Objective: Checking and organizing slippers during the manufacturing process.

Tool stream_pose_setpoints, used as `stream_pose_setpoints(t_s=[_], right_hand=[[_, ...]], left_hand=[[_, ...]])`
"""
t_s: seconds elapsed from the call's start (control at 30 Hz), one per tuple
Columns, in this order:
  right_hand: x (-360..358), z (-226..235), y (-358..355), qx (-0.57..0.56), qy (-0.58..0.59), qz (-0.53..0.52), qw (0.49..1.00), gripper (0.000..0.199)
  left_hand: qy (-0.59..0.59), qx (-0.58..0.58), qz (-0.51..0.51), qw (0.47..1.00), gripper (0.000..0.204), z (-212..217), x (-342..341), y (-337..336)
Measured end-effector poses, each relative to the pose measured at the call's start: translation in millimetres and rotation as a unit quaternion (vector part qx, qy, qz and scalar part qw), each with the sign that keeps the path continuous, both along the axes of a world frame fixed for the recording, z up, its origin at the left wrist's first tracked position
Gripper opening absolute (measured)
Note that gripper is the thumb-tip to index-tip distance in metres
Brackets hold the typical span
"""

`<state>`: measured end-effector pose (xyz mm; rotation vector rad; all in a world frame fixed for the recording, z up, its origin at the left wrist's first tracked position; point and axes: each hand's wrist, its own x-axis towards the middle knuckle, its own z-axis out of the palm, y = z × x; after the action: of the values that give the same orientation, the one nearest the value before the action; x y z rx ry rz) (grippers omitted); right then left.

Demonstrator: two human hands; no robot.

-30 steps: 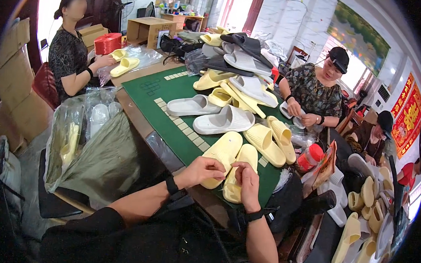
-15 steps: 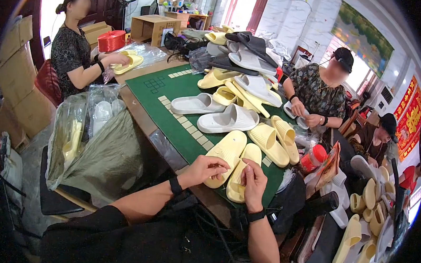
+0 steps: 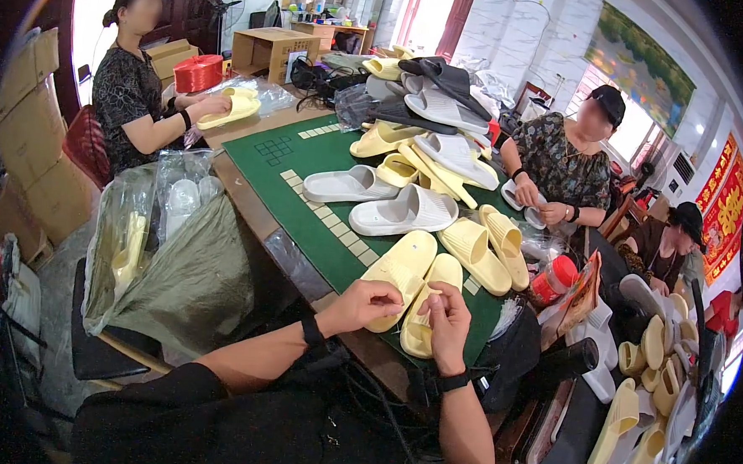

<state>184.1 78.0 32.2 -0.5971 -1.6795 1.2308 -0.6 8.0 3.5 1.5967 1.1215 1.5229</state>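
Observation:
A pair of pale yellow slide slippers lies in front of me at the near edge of the green table mat [image 3: 261, 176]. My left hand [image 3: 362, 307] is pinched above the left slipper [image 3: 406, 257], its thumb and fingers together. Over the right slipper [image 3: 417, 339], my right hand [image 3: 449, 322] is also closed in a pinch. Whatever lies between the fingertips is too small to name. Just beyond stand a second yellow pair [image 3: 474, 252] and two grey slippers [image 3: 402, 210].
A heap of grey, black and yellow slippers [image 3: 445, 106] covers the far mat. Co-workers sit at left [image 3: 131, 93] and right [image 3: 565, 150]. A red-lidded jar [image 3: 554, 279], a dark bottle [image 3: 571, 360] and more slippers [image 3: 655, 343] are at my right; bagged slippers [image 3: 131, 249] stand left.
My left fingers have curled in more tightly, and my right fingertips have shifted slightly. The left co-worker's hands have moved a little with the yellow slippers. The slippers before me stay put.

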Motion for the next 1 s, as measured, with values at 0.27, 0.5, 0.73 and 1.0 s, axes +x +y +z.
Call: stream_pose_setpoints(t_s=[0.27, 0.5, 0.73, 1.0], right_hand=[[3, -3, 4, -0.032, -0.042, 0.02, 0.998, 0.01], [0, 0, 0, -0.042, -0.056, 0.02, 0.997, 0.009], [0, -8, 2, 0.001, -0.081, 0.022, 0.996, 0.008], [-1, -1, 0, 0.101, -0.087, 0.023, 0.991, 0.007]], left_hand=[[0.048, 0.038, 0.093, 0.994, 0.015, -10, 9, -5], [0.034, -0.001, 0.075, 0.997, 0.017, -9, 8, -8], [0.033, -0.014, 0.061, 0.997, 0.017, -14, 6, -7], [0.02, 0.017, 0.046, 0.999, 0.015, -15, 8, -6]])
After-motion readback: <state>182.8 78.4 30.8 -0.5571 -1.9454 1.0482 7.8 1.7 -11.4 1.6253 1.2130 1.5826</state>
